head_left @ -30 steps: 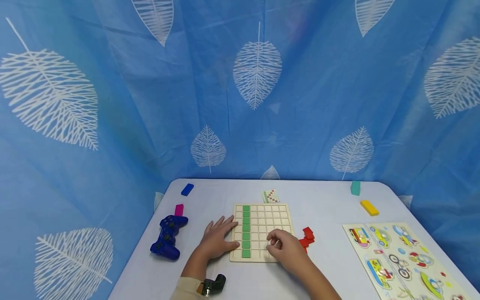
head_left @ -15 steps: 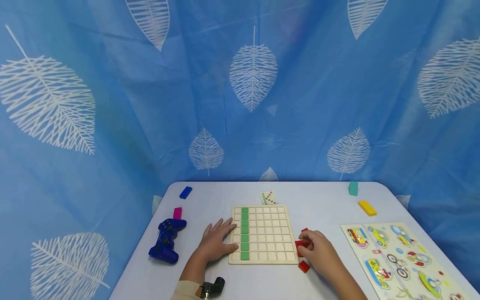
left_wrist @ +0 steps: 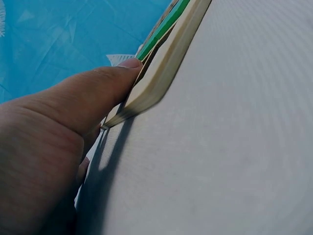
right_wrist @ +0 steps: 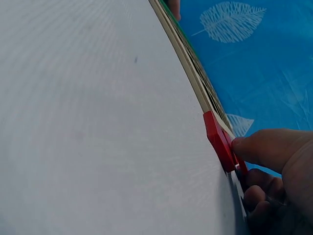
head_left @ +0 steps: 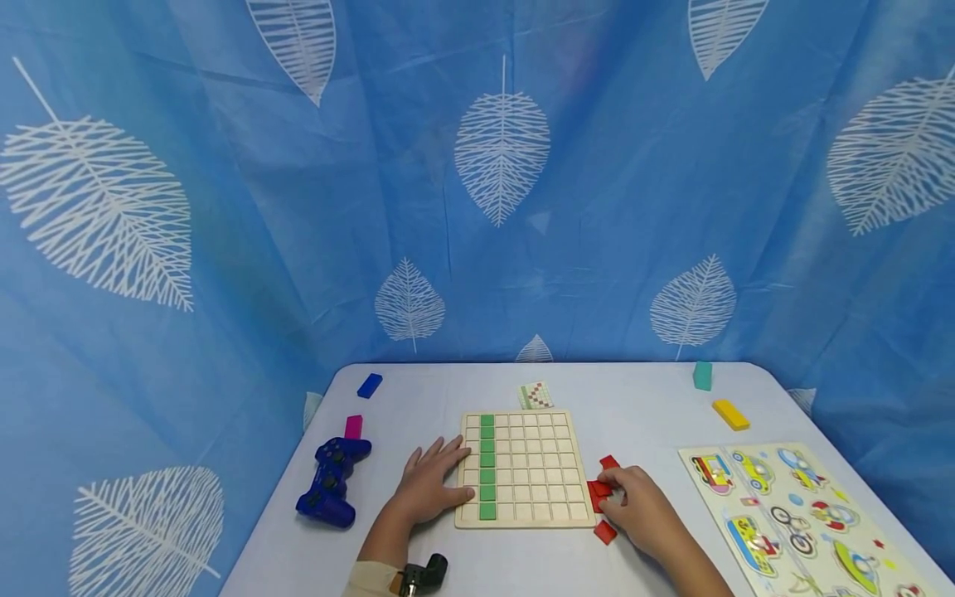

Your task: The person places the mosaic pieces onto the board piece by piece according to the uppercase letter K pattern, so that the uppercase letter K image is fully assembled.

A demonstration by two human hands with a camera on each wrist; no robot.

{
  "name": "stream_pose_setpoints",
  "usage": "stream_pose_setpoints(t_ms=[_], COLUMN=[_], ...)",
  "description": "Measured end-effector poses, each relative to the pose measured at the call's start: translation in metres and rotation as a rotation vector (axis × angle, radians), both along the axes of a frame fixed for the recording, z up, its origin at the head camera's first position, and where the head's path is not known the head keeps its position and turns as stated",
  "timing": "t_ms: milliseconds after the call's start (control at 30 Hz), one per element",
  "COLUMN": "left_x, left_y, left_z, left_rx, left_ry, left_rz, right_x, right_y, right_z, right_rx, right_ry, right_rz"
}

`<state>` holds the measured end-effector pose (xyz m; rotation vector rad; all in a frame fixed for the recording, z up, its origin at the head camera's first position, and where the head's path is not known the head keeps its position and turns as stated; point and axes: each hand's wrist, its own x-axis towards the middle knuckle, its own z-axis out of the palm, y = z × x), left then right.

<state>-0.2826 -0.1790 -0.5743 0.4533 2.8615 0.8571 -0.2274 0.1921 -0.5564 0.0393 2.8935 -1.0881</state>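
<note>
A square wooden grid board (head_left: 534, 524) lies flat on the table, with a column of green tiles (head_left: 487, 476) near its left side. My left hand (head_left: 430, 484) rests against the board's left edge, fingers spread and thumb on the rim; in the left wrist view the thumb (left_wrist: 93, 90) presses the rim by a green tile. To the right of the board, several red tiles (head_left: 605, 532) lie in a loose group. My right hand (head_left: 640, 507) pinches a red tile (right_wrist: 240, 159) there between curled finger and thumb. Its other fingers bend beneath, partly in shadow.
Behind the board lies a small pattern card (head_left: 535, 395). At left are a blue game controller (head_left: 329, 482), a pink block (head_left: 354, 427) and a blue block (head_left: 369, 385). At right lie a picture puzzle board (head_left: 802, 518), a yellow block (head_left: 730, 414) and a teal block (head_left: 703, 376).
My right hand has moved right from above the board to the red tiles, which have shifted apart somewhat. My left hand has stayed at the board's left edge.
</note>
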Motion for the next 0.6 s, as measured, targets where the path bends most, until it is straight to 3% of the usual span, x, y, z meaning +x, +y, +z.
stream_pose_setpoints(t_ms=[600], left_x=[0.0009], left_y=[0.0001], left_z=[0.0014], left_rx=[-0.01], left_ry=[0.0], left_rz=[-0.002], right_x=[-0.0028], right_y=[-0.0053], right_z=[0.0017], right_rx=[0.08], right_ry=[-0.016], right_rz=[-0.014])
